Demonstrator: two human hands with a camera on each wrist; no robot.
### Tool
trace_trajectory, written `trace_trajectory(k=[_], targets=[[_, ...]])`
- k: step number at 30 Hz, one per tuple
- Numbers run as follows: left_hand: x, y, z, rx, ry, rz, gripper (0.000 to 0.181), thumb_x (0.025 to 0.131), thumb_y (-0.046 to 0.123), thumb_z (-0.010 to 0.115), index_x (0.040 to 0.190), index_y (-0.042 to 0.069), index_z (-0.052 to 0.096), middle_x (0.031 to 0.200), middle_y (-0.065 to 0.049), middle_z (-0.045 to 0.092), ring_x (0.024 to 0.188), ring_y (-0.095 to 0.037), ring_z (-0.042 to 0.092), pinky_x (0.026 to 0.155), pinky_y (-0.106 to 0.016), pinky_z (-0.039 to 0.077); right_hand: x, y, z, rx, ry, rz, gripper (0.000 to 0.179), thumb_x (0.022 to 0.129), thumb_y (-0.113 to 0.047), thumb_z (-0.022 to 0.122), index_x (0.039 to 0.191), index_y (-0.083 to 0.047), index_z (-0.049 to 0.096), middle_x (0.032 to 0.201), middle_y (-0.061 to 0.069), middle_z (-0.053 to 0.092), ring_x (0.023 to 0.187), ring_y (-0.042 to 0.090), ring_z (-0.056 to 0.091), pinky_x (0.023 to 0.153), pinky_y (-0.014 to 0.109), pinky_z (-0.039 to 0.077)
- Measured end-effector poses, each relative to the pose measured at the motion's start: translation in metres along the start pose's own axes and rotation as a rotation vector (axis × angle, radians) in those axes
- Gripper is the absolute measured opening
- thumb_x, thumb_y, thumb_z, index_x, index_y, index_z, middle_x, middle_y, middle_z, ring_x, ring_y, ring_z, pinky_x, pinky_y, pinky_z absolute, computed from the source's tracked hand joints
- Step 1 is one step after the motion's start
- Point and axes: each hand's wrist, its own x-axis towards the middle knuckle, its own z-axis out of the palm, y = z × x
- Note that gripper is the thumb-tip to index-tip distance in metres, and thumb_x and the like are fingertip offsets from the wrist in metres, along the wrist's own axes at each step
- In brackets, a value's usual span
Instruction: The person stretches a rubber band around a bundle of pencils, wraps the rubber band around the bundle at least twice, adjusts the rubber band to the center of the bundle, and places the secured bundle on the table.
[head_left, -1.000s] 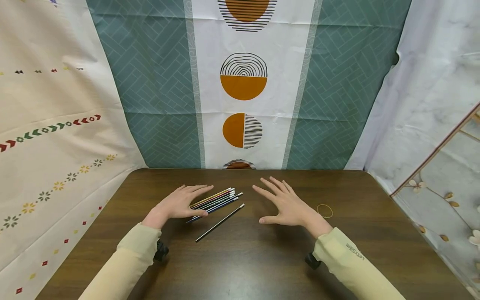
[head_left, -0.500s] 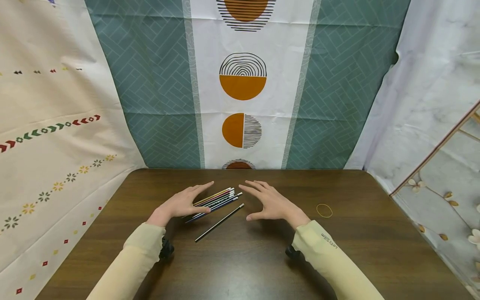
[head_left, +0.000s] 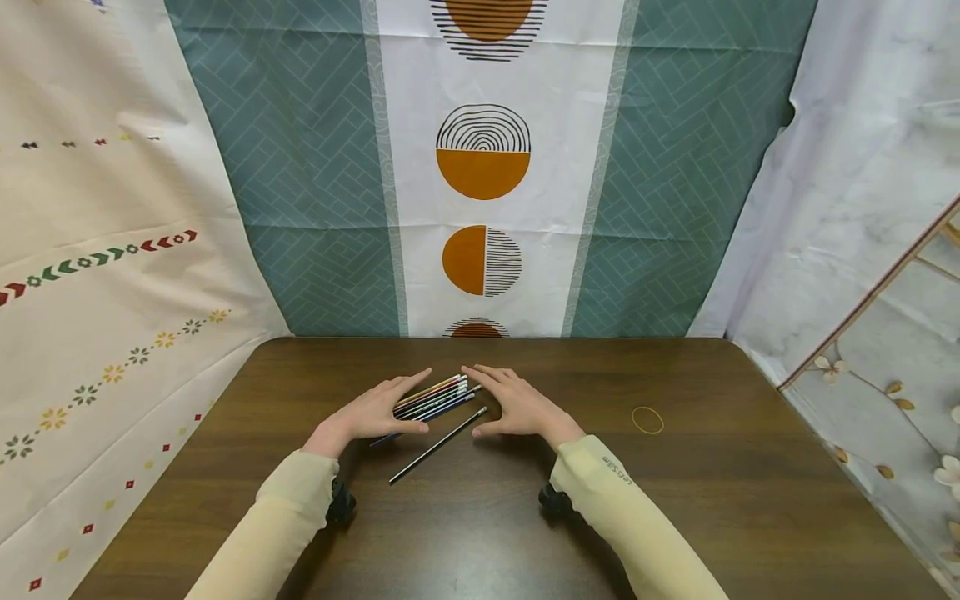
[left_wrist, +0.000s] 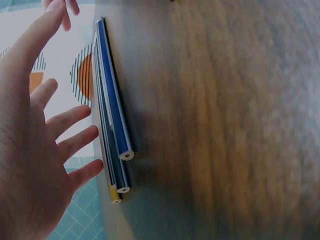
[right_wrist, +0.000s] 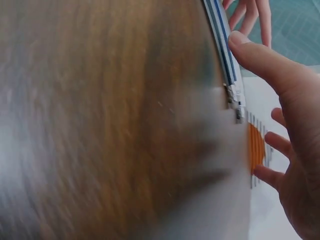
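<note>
A big cloth (head_left: 300, 167) hangs behind the brown table (head_left: 675, 500). It is green, with a white stripe down the middle and orange half circles on it. More pale cloths hang at the 2 sides of the table.

The table is dark wood. A bunch of pencils (head_left: 435, 397) lies on it, near the middle and a bit toward the back edge. The pencils lie close side by side and slant, with their white ends pointing to the back right. In the left wrist view, blue and yellow ones (left_wrist: 112, 130) show, lined up together.

The left hand (head_left: 375, 412) is just to the left of the bunch of pencils. Its fingers are straight and a little spread, and they hold nothing. The fingertips lie over the near side of the bunch. I cannot tell if they touch it.

The right hand (head_left: 517, 404) is just to the right of the bunch. Its fingers are straight and a little apart too, with nothing in them. Its fingertips are by the white ends of the pencils.

1 black pencil (head_left: 438, 445) lies alone, just in front of the bunch, between the 2 hands.

A thin rubber band (head_left: 648, 420) lies flat on the table, well off to the right of the bunch.
</note>
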Motion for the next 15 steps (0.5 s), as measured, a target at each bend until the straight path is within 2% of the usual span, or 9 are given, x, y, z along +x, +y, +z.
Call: trace_trajectory(k=[6, 11, 15], targets=[[0.000, 0.004, 0.005, 0.036, -0.002, 0.013, 0.100, 0.081, 0.064, 0.069, 0.159, 0.024, 0.020, 0.152, -0.017, 0.043, 0.135, -0.040, 0.042, 0.107, -0.063, 0.036, 0.005, -0.001, 0.011, -0.027, -0.024, 0.041, 0.103, 0.083, -0.051, 0.076, 0.160, -0.027, 0.011, 0.163, 0.011, 0.026, 0.144, 0.036, 0.034, 0.114, 0.056, 0.033], [-0.001, 0.006, 0.008, 0.046, 0.002, 0.025, 0.104, 0.078, 0.066, 0.071, 0.159, 0.023, 0.021, 0.147, -0.015, 0.046, 0.132, -0.037, 0.043, 0.106, -0.062, 0.036, 0.009, -0.001, 0.016, -0.017, -0.023, 0.109, 0.103, 0.082, -0.054, 0.075, 0.160, -0.026, 0.014, 0.161, 0.008, 0.030, 0.142, 0.034, 0.036, 0.115, 0.057, 0.030], [-0.001, 0.006, 0.010, 0.053, -0.007, 0.014, 0.110, 0.074, 0.068, 0.073, 0.159, 0.023, 0.019, 0.151, -0.014, 0.043, 0.135, -0.036, 0.040, 0.108, -0.064, 0.034, 0.013, 0.000, 0.022, -0.028, -0.011, 0.168, 0.101, 0.081, -0.061, 0.072, 0.159, -0.022, 0.021, 0.158, 0.011, 0.034, 0.141, 0.032, 0.036, 0.113, 0.056, 0.030]])
